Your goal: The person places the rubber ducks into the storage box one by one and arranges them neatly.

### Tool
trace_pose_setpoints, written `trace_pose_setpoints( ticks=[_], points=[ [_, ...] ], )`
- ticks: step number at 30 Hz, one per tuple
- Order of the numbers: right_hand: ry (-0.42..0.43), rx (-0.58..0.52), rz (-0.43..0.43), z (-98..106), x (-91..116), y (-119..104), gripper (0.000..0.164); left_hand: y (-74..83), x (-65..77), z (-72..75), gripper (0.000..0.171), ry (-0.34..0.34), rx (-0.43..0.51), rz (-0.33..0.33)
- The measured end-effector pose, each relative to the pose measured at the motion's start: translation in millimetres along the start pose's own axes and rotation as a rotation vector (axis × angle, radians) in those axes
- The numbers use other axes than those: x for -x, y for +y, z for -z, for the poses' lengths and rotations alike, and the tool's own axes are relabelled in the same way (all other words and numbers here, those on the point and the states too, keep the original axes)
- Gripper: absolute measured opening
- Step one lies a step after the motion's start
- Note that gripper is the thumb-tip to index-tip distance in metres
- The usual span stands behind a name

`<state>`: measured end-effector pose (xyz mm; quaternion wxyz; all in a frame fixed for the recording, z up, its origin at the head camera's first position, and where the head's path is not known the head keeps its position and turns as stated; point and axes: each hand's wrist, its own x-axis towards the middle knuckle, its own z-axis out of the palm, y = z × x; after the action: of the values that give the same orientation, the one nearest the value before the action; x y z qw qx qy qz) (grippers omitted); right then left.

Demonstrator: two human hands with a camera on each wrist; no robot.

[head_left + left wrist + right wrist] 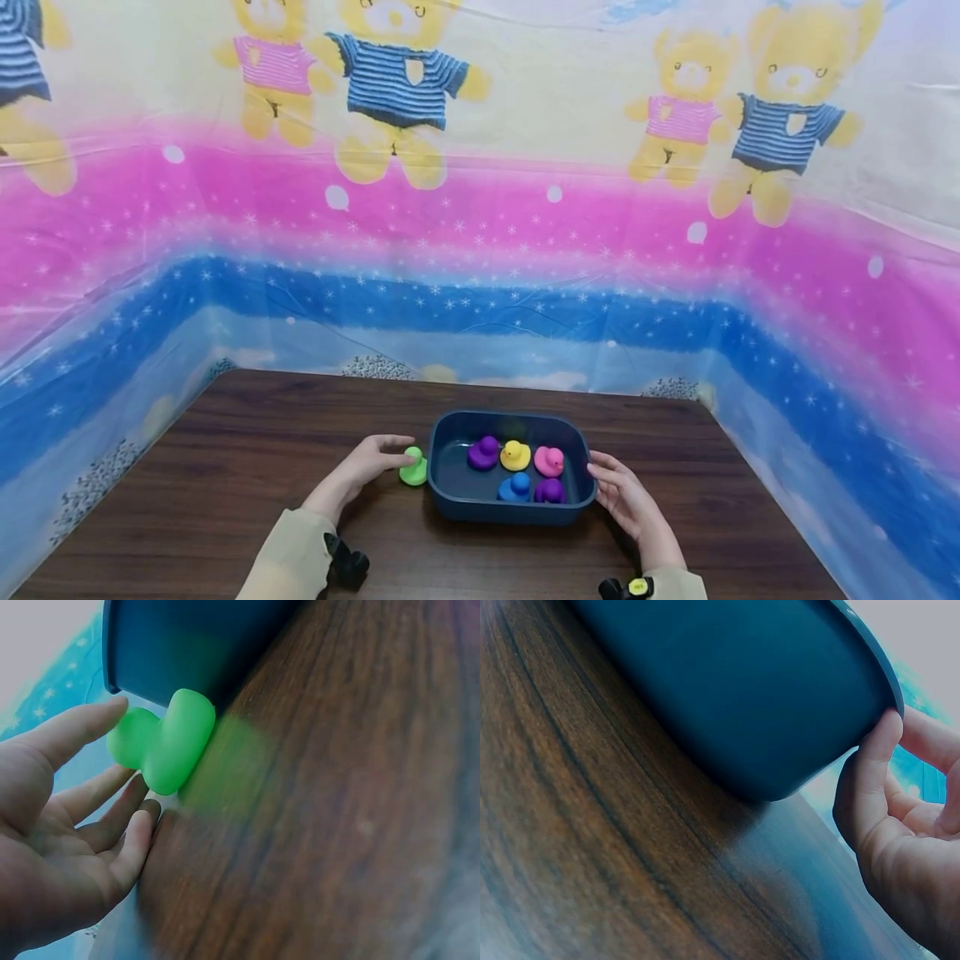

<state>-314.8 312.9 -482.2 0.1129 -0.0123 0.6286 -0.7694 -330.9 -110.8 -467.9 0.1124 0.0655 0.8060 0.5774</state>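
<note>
A dark blue rectangular box (pixel 495 510) stands on the table with several small rubber ducks inside: purple ducks (pixel 483 452), a yellow duck (pixel 515 456), a pink duck (pixel 550 461) and a blue duck (pixel 514 488). Just outside its left end sits a green rubber duck (pixel 412 468). My left hand (pixel 369 463) is at this duck, thumb by its head and fingers spread loosely on the far side; the left wrist view shows the green duck (pixel 169 746) beside the thumb tip. At the box's right end, my right hand (pixel 624 497) pinches the rim (pixel 898 697) between thumb and finger.
The brown wooden table (pixel 300 417) reaches back to a hanging cloth (pixel 510 308) printed with bears, which surrounds it on the left, back and right. Dark wrist devices (pixel 347 562) sit at both sleeves.
</note>
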Motion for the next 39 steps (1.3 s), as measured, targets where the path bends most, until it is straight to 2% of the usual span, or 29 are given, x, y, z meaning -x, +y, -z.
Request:
trace_pose_setpoints(
  ticks=[7,13,20,24,30,39],
  points=[
    [0.010,-0.007,-0.013,-0.9,0.5,-1.5,0.023,-5.2,0.7,0.3,0.050,-0.024,-0.036,-0.038],
    [0.008,0.000,-0.004,-0.7,0.5,-1.8,0.028,-6.4,0.8,-2.2,0.046,-0.001,-0.041,-0.058],
    [0.026,-0.012,0.003,-1.1,0.5,-0.8,0.018,-5.7,1.2,-4.4,0.043,0.058,-0.033,-0.010],
    [0.011,-0.020,-0.003,-0.9,0.2,-0.5,0.018,-4.3,1.7,-4.5,0.046,0.085,-0.024,0.017],
    [0.001,-0.031,-0.013,-2.5,0.2,-1.6,0.018,-3.2,4.8,-1.1,0.054,0.112,0.047,0.026],
    [0.015,-0.014,-0.012,-2.2,1.2,-1.4,0.018,-4.5,4.2,4.1,0.052,0.096,0.252,0.040]
  ],
)
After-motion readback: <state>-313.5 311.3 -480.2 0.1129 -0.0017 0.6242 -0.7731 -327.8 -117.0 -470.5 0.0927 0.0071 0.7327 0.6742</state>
